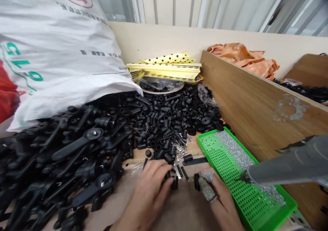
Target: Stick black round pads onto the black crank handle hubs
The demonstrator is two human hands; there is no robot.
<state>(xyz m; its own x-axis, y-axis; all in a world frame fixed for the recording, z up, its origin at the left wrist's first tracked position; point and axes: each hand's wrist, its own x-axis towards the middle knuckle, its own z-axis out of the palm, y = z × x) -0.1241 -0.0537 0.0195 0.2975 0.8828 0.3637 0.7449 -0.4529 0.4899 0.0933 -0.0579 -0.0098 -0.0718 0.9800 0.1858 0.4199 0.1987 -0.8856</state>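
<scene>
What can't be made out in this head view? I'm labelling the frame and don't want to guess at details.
- Left hand: its fingertips cover the small black plastic part, so grip and shape are unclear.
- Right hand: cut off by the bottom edge; the small black round piece at its wrapped finger is too small to identify.
- Grey power tool: cut off by the right edge.
- Steel bowl: contents hidden under clear plastic and yellow dotted card.

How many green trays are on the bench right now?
1. The green tray lies by the right hand, against the wooden board, with small screws on it. Others may be hidden.
</scene>
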